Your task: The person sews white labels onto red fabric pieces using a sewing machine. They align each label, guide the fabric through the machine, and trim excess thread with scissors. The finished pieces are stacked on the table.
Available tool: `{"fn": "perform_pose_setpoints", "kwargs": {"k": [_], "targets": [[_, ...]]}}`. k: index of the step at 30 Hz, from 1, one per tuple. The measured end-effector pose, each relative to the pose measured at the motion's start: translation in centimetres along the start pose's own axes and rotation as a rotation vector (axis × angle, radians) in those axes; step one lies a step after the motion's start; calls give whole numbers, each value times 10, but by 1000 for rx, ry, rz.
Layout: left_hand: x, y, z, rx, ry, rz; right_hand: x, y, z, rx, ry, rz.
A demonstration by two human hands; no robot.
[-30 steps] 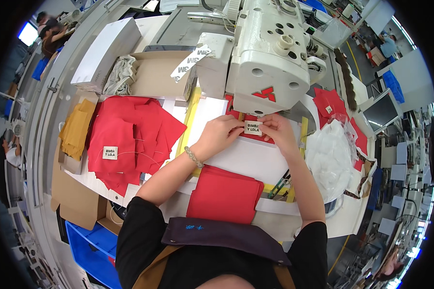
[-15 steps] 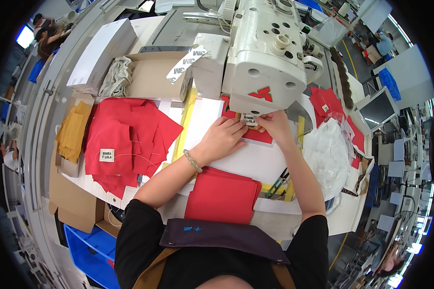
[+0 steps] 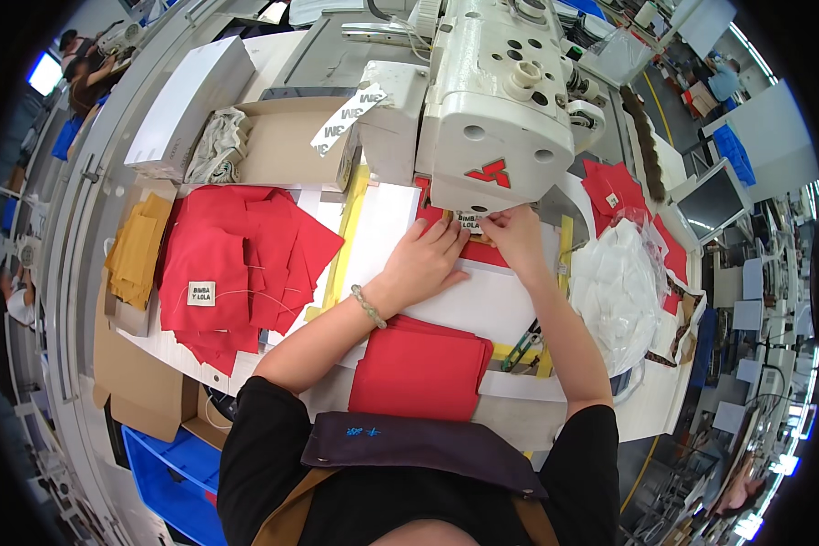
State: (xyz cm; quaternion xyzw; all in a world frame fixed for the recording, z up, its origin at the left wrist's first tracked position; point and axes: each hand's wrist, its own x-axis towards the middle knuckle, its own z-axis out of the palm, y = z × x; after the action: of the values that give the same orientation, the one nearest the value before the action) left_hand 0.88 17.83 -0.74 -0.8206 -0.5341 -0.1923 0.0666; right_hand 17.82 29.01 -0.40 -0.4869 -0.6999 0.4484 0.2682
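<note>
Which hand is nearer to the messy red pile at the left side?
Left. The left hand is to the right of the red pile, apart from it; the right hand is farther right, near the white machine.

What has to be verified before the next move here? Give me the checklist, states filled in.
1. Pale label over the red fabric piece: ok.
2. Label's exact alignment at the machine head: cannot tell, partly covered.
3. Left hand beside the label, fingers extended: ok.
4. Right hand clear of the needle area: cannot tell; its fingertips are close under the head.
5. Green tool apart from both hands: ok.
6. Front red stack apart from the piece under the label: ok.
</note>
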Motion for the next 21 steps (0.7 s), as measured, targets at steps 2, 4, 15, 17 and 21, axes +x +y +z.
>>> {"fn": "perform_pose_setpoints", "kwargs": {"k": [2,4,15,17,21], "targets": [[-2,2,3,6,1,-10,-3,-4,1,-87,24,-40],[-2,3,3,14,-1,-17,-8,-13,1,-186,40,-78],[1,4,-1,-37,-39,-50,-26,10,-26,-737,15,-909],[0,3,0,-34,-36,-51,-27,9,-28,-785,-2,-937],[0,3,1,-34,-36,-54,-27,11,-31,-824,-59,-906]]}}
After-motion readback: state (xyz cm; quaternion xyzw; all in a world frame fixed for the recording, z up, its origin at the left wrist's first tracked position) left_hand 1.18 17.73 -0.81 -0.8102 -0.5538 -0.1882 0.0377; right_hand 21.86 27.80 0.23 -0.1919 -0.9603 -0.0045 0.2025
